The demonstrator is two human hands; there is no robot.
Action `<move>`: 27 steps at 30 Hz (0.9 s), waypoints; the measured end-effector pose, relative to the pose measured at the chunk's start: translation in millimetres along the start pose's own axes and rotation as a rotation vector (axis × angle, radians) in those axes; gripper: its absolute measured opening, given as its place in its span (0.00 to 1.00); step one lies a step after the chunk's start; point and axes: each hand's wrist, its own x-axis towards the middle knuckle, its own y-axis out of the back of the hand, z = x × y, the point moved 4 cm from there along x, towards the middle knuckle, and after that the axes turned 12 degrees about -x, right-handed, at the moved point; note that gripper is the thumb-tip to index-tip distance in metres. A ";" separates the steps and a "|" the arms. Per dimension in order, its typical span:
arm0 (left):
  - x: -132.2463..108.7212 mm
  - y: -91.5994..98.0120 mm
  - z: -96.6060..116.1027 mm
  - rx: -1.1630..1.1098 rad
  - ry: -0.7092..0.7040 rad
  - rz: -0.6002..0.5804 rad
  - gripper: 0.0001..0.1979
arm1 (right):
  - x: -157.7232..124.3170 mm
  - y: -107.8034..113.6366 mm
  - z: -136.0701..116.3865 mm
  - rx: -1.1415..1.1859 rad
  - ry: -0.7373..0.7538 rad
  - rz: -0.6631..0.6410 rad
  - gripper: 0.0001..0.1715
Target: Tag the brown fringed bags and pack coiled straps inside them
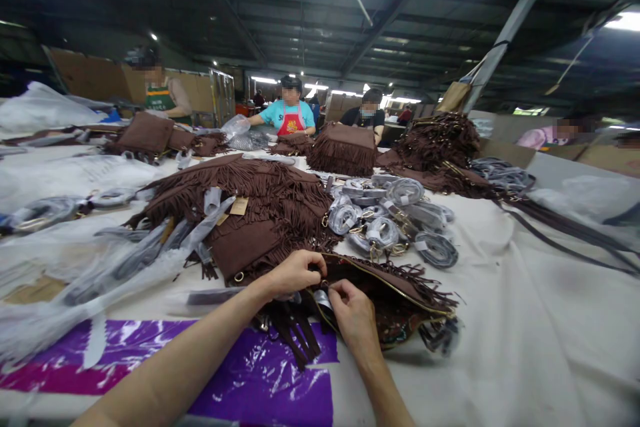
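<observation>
Plastic of purple colour point(270, 384) lies nearest on the table point(505, 334). Beside it is the open bag point(393, 310): left hand point(295, 274) pinches its left end, right hand point(356, 317) curls there too, whether pinching I cannot tell. Behind are brown bags point(280, 197) and wrapped straps point(384, 227), then co-workers point(290, 117).

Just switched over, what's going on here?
A person's left hand and right hand are both at the open mouth of a brown fringed bag, near one end; what they grip is unclear. More fringed bags are piled just beyond, beside coiled, wrapped straps. A co-worker in a red apron is across the table.
</observation>
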 end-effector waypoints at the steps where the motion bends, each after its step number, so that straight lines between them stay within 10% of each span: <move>1: -0.2 0.4 -0.4 -0.012 -0.001 -0.008 0.15 | 0.3 -0.6 0.3 0.009 0.010 0.000 0.15; 15: -0.6 2.1 -3.8 -0.139 0.065 -0.023 0.19 | 6.2 -12.5 0.2 0.170 0.065 -0.025 0.12; 27: -7.5 -3.2 9.6 0.322 -0.250 -0.039 0.14 | 7.6 -12.5 -2.5 0.182 0.086 -0.043 0.10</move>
